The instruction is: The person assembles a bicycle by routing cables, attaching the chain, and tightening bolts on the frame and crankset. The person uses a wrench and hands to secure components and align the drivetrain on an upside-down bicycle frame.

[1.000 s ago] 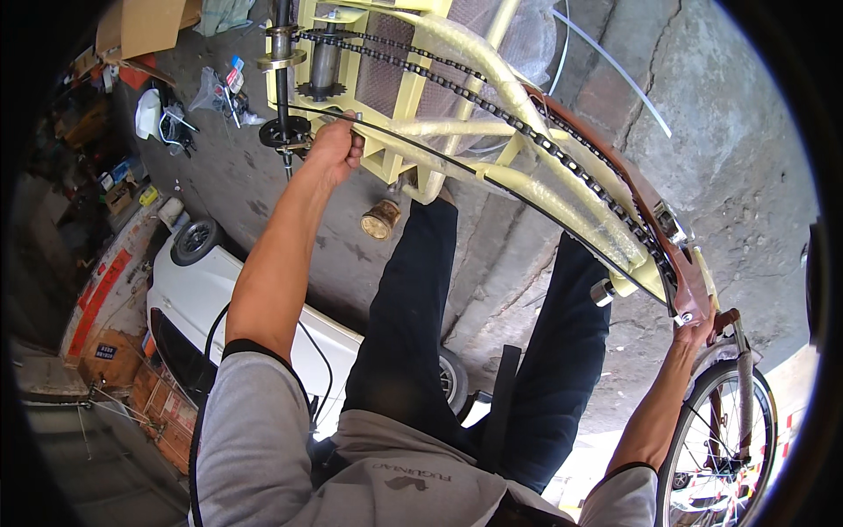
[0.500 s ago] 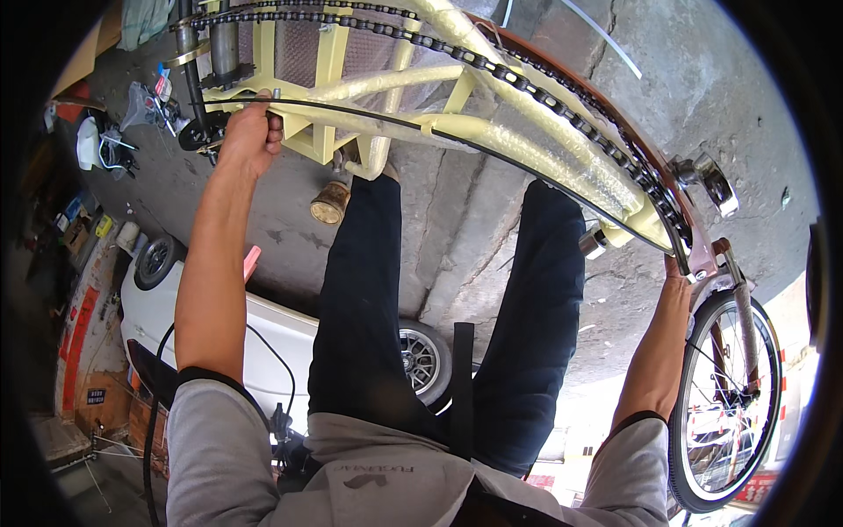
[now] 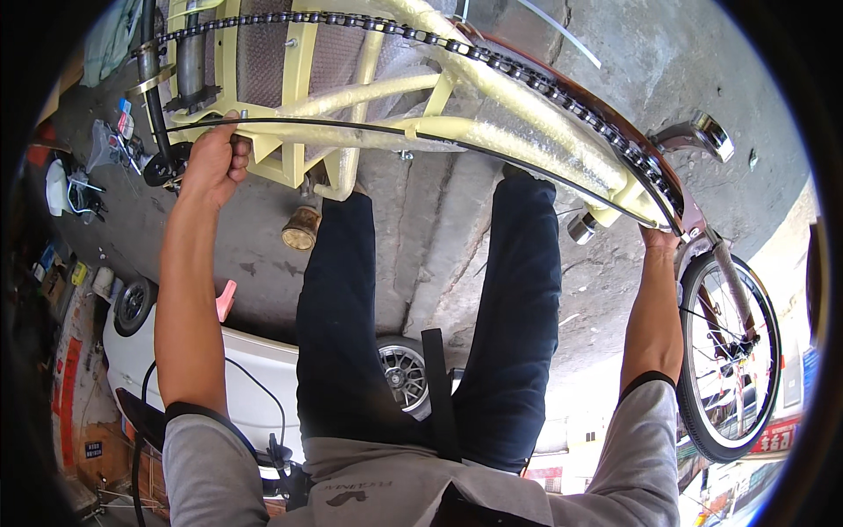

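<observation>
A pale yellow cycle frame (image 3: pixel 492 132), partly wrapped in clear bubble film, spans the upper part of the view. A thin black cable (image 3: pixel 351 125) stretches along its near side. My left hand (image 3: pixel 218 164) is closed around the cable at the frame's left end, beside an upright metal bolt (image 3: pixel 244 115). At the right end, my right hand (image 3: pixel 659 238) reaches beneath the front tube, touching the frame close to the cable's other end; its fingers are hidden. A dark chain (image 3: pixel 395 29) runs above the cable.
A white-walled front wheel (image 3: pixel 687 369) is by my right arm. A rusty can (image 3: pixel 301 228) rests on concrete near my leg. Bagged parts (image 3: pixel 104 145) lie at left. A white car (image 3: pixel 263 373) and a chrome round part (image 3: pixel 713 138) are also around.
The whole view has shifted, so the frame, floor and car appear farther left. Both hands keep their places at the two ends of the frame.
</observation>
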Demonstrator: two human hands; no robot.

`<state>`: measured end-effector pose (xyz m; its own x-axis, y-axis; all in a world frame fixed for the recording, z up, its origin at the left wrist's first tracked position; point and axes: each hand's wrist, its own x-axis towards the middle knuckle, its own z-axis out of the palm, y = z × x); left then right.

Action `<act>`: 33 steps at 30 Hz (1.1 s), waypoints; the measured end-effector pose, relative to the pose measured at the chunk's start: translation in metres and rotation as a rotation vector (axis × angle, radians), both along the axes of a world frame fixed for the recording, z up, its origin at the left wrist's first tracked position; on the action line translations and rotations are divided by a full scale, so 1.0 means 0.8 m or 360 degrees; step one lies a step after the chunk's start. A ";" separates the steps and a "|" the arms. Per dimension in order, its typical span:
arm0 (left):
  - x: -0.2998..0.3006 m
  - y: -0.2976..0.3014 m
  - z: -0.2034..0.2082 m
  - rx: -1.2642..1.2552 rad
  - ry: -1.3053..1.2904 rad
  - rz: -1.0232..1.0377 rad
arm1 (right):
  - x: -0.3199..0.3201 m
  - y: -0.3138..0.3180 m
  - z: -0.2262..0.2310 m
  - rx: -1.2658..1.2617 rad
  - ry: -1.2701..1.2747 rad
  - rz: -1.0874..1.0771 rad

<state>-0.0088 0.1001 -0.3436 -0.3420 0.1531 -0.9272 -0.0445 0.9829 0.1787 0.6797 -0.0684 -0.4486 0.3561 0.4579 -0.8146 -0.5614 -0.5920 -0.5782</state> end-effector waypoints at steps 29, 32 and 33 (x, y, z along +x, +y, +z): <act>-0.032 -0.020 -0.010 0.0348 -0.0603 0.0001 | -0.524 -0.061 -0.120 -0.0381 -0.0897 0.2691; -0.033 -0.026 -0.014 0.0422 -0.0658 0.0042 | -0.566 -0.074 -0.165 -0.0260 -0.0964 0.2957; -0.034 -0.026 -0.016 0.0478 -0.0677 0.0080 | -0.580 -0.072 -0.182 -0.0245 -0.1039 0.2972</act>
